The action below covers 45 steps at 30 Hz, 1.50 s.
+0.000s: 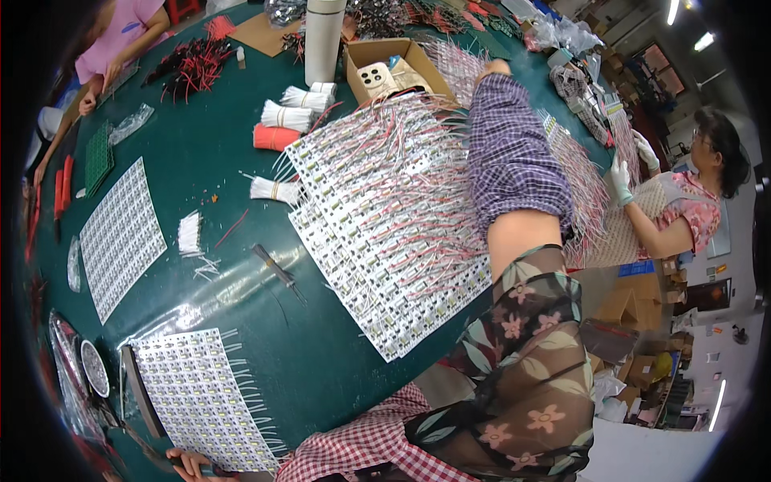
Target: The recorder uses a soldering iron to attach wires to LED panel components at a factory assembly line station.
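At the lower left edge, my left hand (191,464) is closed round a slim tool with a dark handle (215,471); its exact kind is unclear. Beside that hand lies a white circuit board panel (201,394) with short white wires along its right edge and a dark bar (143,394) along its left. My right arm stretches far across the table in a purple plaid sleeve cover. My right hand (491,69) is by a cardboard box (438,68) and wired boards (458,64); its fingers are hidden. Below the arm spread stacked panels (361,281) with red and white wires.
Another bare panel (122,241), white wire bundles (285,117), a red bundle (275,137), loose white wires (189,233) and a dark slim tool (275,269) lie on the green table. A white bottle (324,44) stands behind. A gloved co-worker (675,193) holds wired boards at right; another person (120,40) works far left.
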Available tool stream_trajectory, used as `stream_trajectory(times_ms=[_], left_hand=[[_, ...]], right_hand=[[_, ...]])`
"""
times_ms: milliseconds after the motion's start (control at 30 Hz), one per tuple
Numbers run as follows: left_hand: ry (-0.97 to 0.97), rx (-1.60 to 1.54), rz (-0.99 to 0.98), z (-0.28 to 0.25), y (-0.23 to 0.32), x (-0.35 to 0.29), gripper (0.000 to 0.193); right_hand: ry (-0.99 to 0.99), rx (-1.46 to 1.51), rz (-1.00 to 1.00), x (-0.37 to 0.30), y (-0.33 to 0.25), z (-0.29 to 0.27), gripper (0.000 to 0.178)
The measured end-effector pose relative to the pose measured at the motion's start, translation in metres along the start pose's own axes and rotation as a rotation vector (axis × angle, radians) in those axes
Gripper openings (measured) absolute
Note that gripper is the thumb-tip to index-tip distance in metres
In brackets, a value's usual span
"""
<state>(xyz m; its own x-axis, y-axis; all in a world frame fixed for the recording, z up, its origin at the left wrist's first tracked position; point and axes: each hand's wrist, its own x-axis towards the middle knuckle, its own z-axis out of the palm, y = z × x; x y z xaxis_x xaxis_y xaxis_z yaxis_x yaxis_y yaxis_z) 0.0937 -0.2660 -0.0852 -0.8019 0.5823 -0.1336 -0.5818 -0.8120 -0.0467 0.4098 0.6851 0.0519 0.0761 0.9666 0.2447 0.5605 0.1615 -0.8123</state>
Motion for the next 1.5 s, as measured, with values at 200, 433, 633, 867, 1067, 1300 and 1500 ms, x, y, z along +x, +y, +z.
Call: stream_trajectory(times_ms=[200,433,633,867,1067,1300,1500], left_hand=[[0.016,0.367,0.107,-0.043,0.018,0.013,0.031],[-0.029,0.248,0.091,-0.034,0.043,0.010,0.032],[-0.110,0.199,-0.037,-0.041,0.039,0.021,0.031],[-0.118,0.219,0.013,-0.054,0.047,0.016,0.032],[-0.024,0.227,0.039,-0.044,0.044,0.012,0.032],[-0.140,0.434,0.003,-0.053,0.053,0.009,0.035],[-0.057,0.332,-0.038,-0.044,0.045,0.014,0.034]], right_hand=[[-0.033,0.501,-0.507,-0.072,-0.118,-0.124,0.027],[0.188,-0.184,-0.871,-0.332,-0.088,-0.158,0.025],[-0.225,-0.342,-0.377,-0.268,0.037,-0.149,0.038],[-0.578,-0.496,-0.154,-0.196,0.050,-0.093,0.054],[-0.629,-0.344,-0.100,-0.195,0.051,-0.088,0.049],[-0.573,-0.150,-0.126,-0.203,0.052,-0.084,0.035],[-0.068,-0.460,-0.435,-0.186,0.021,-0.104,0.027]])
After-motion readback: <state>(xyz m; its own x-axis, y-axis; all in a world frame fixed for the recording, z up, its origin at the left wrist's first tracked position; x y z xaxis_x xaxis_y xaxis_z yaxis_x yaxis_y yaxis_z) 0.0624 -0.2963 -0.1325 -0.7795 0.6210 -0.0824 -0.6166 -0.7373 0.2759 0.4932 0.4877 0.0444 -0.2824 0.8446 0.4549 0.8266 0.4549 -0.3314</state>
